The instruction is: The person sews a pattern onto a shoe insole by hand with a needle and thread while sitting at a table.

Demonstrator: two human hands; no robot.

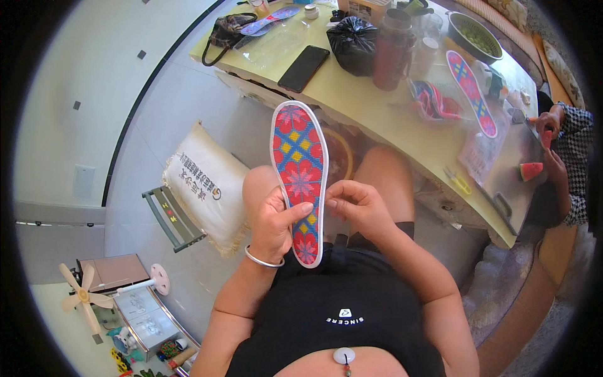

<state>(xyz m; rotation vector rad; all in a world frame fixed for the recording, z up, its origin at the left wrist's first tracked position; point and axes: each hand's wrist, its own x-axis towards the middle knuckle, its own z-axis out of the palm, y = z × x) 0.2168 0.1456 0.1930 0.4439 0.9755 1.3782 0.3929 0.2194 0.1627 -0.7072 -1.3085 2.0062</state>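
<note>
The left hand [273,223] is clamped on an embroidered insole [299,176], held upright over the lap; the right hand [358,207] pinches its right edge, fingertips together.

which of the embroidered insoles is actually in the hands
The red-and-blue insole over the lap, pinched by left hand and right hand; the others lie on the table.
</note>
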